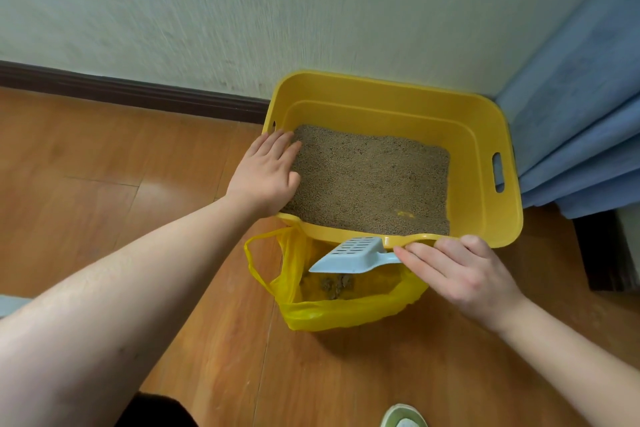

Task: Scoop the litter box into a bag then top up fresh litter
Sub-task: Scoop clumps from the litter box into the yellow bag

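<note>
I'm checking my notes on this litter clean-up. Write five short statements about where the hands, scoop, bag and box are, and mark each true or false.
1. The right hand holds the pale blue slotted scoop by its handle. True.
2. The scoop is buried in the litter. False: it is held over the open yellow plastic bag.
3. Dark clumps lie inside the bag. True.
4. The left hand grips the bag's handle. False: it rests with straight fingers on the left rim of the yellow litter box.
5. The bag sits behind the box, against the wall. False: it sits on the wooden floor at the box's near edge.
</note>
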The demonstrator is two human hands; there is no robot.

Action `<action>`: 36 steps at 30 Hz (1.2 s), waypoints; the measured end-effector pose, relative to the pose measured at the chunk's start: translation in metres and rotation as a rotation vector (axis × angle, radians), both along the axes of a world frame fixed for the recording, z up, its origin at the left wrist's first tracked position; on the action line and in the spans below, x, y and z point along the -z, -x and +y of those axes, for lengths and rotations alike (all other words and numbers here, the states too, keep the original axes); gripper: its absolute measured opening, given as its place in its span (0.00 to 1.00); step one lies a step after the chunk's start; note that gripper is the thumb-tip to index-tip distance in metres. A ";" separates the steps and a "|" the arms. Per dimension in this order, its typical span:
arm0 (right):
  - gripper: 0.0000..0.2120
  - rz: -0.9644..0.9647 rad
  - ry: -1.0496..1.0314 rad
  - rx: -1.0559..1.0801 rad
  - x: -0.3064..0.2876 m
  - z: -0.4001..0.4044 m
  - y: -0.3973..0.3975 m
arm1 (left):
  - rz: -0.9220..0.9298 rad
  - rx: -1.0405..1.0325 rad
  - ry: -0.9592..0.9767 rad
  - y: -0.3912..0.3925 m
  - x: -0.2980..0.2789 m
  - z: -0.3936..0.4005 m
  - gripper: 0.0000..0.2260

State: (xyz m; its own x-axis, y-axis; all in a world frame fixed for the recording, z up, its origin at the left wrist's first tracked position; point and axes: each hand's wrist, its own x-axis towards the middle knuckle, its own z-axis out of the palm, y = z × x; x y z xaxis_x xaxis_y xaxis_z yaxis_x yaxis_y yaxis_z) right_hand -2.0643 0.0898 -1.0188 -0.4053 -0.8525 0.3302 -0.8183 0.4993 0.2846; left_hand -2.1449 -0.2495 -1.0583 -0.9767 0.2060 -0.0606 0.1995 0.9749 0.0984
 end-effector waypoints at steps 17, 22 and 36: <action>0.15 -0.131 0.113 -0.007 0.033 0.004 -0.016 | 0.005 0.001 0.004 0.001 0.001 0.000 0.33; 0.15 -0.251 0.131 0.048 0.041 0.004 -0.019 | 0.007 -0.004 -0.003 0.000 0.000 0.000 0.33; 0.13 -0.770 0.527 0.421 0.031 -0.008 -0.015 | 0.010 0.001 0.003 0.000 0.000 -0.001 0.33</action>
